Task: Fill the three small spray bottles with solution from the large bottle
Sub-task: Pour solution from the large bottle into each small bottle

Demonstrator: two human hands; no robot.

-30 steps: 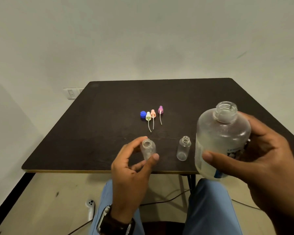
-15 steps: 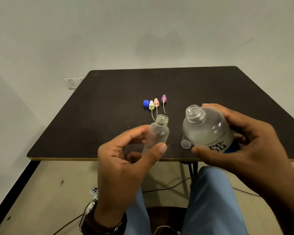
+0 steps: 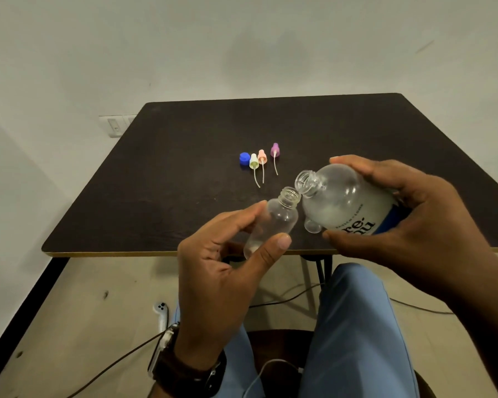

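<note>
Second small bottle (image 3: 312, 226) stands mostly hidden behind large bottle (image 3: 345, 199), apparently upright.

blue cap (image 3: 244, 158), dark table (image 3: 184, 173), seemingly frosted large bottle (image 3: 342, 202)

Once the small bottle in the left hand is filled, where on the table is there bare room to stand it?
The table is bare along its left side, left of the blue cap, and across the far edge behind the three spray tops. It is crowded near the front edge, where another small bottle stands beneath the large bottle.
</note>
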